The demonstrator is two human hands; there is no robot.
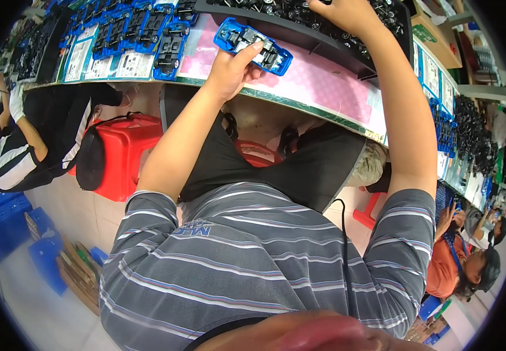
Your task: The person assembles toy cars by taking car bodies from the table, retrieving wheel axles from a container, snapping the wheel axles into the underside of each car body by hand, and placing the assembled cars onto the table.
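Note:
My left hand (229,73) grips a blue toy car body (273,59), its thumb pressed on the black and silvery underside that faces up. The car is tilted and held just above the table's near edge. My right hand (349,16) reaches into a long black tray (317,45) at the top of the view. Small black wheel-and-axle parts (282,10) fill that tray. The right fingertips are partly cut off by the picture's upper edge, so what they touch is hidden.
Several blue toy cars (171,48) lie upside down in rows on the table at left, over printed sheets (136,64). A pink mat (329,79) lies before the tray. A red stool (118,152) and a co-worker (36,134) are at left; more people sit at far right.

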